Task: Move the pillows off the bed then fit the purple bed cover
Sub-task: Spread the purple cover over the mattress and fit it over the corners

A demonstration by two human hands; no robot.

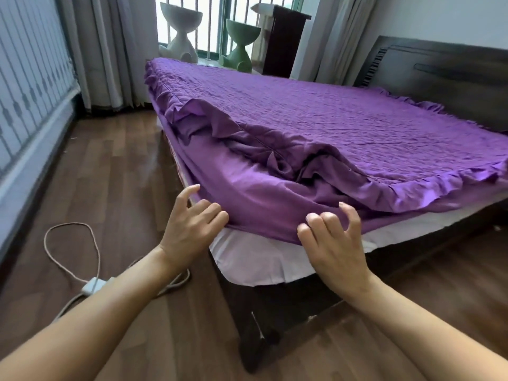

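Purple cover (316, 127) lies spread over the bed (275, 312), its frilled edge bunched and loose at the near corner, where white sheet (255, 259) shows under the hem. Left grip (189, 226) curls its fingers into the hem on the corner's left side. Right grip (332, 243) sits at the hem just right of the corner, fingers bent; whether they pinch cloth cannot be told. Open wood floor (118, 166) runs between the bed's left edge and the wall (27, 92), with a looped cable (71, 243) lying near the left arm. By the window, a white stand (180, 31) and a green stand (239, 45) have bowl tops; their insides are hidden.
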